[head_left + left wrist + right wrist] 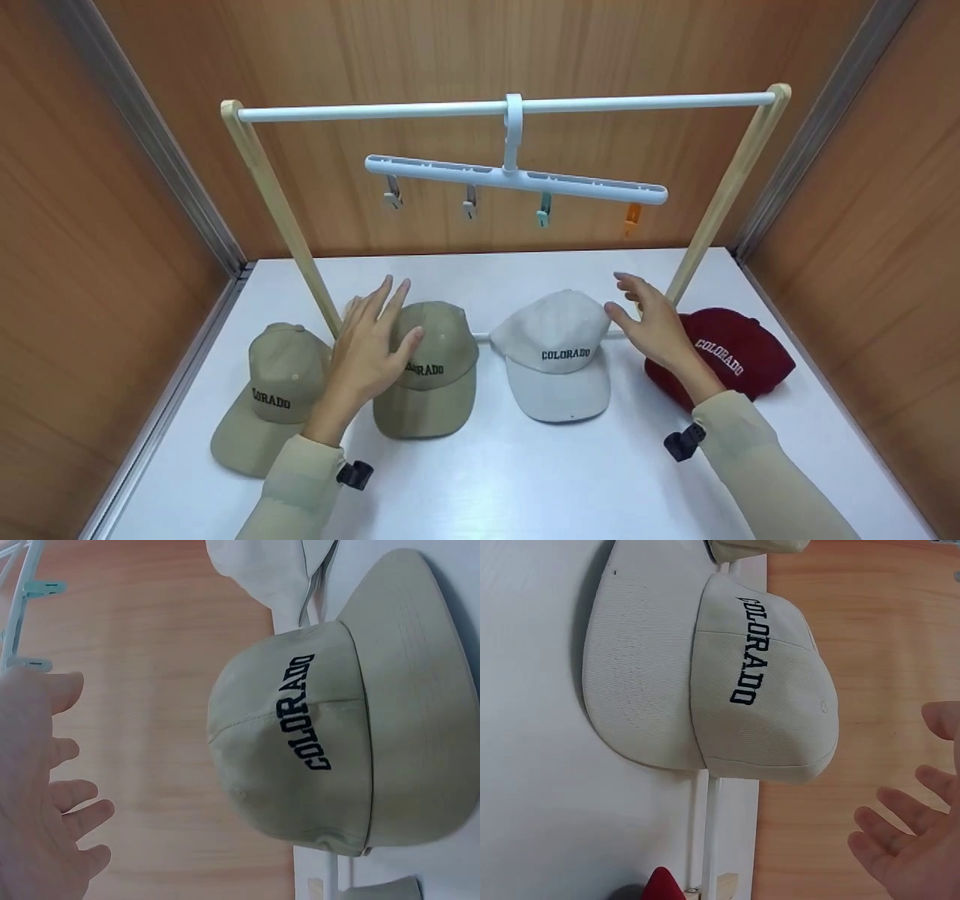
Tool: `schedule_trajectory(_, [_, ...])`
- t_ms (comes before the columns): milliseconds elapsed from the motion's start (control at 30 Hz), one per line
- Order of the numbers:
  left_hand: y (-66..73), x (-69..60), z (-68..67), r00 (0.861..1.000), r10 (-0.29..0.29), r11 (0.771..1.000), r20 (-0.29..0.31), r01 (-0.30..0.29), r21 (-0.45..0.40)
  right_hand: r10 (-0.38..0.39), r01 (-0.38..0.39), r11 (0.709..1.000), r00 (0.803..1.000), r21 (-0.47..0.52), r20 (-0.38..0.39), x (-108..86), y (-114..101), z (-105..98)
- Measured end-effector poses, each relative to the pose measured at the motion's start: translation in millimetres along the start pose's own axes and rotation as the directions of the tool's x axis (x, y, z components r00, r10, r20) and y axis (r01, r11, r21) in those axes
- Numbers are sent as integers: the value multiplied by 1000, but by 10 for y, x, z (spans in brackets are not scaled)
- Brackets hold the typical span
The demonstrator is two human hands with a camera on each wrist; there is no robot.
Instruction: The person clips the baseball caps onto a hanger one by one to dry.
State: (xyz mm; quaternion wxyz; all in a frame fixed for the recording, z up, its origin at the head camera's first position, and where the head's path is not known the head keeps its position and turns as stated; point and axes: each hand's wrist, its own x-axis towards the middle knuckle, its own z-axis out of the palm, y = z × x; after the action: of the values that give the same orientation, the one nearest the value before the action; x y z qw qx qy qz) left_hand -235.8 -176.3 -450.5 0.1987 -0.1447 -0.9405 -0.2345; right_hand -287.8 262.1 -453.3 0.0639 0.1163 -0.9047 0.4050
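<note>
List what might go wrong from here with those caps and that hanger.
1. The hanger hangs tilted from a single hook, so a pull at one end could make it swing or slide along the rod.
2. The clips look small beside the white cap, so its fabric might slip out of one.
3. In the head view, the right hand overlaps the maroon cap; a sideways sweep could nudge it.

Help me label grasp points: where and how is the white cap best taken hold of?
I'd probably pinch the white cap by its brim, thumb on top, coming from the near side: the brim is broad and thin, juts that way, and has no other cap in front of it.
</note>
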Motion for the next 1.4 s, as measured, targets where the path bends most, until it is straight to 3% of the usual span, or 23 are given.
schedule_trajectory(567, [144, 85, 244, 998, 16, 991, 66, -7, -132, -17, 17, 1000, 1000, 11, -7, 267, 9, 315])
schedule_trajectory(833, [217, 68, 373, 995, 7, 988, 96, 8, -152, 44, -47, 997, 997, 55, 56, 335, 44, 444])
schedule_trajectory(1000, [264, 71, 432, 993, 1, 977, 115, 24, -210, 72, -77, 996, 994, 53, 78, 350, 79, 456])
schedule_trajectory(1233, [449, 56, 573, 991, -41, 967, 127, 72, -245, 113, -124, 990, 985, 74, 130, 478, 178, 417])
schedule_trajectory(1400, [587, 72, 689, 989, -68, 957, 130, 101, -273, 84, -99, 991, 984, 86, 160, 555, 200, 400])
